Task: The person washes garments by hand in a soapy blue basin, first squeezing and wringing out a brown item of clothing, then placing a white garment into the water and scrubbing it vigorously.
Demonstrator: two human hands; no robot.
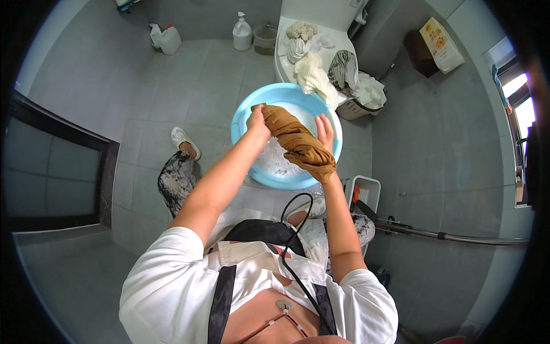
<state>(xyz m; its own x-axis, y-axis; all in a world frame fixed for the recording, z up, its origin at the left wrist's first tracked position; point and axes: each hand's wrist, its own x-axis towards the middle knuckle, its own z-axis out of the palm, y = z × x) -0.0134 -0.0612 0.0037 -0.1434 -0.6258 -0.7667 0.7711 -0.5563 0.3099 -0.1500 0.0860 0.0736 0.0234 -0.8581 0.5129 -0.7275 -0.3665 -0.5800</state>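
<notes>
A twisted brown cloth garment (pixel 289 133) is stretched above a light blue basin (pixel 242 124) of sudsy water (pixel 277 159). Its upper left end is gripped in my left hand (pixel 259 124). The bunched lower right end lies over the wrist of my right hand (pixel 325 133). The fingers of that hand are extended upward past the cloth, and its thumb is hidden. What kind of garment it is cannot be made out.
Pale and grey clothes (pixel 311 71) are heaped on the toilet lid (pixel 334 39), some hanging to the basin's rim. A laundry basket (pixel 353 109) with white cloth stands beside it. Behind are a pump bottle (pixel 242 35), a bucket (pixel 264 39) and a white jug (pixel 166 40).
</notes>
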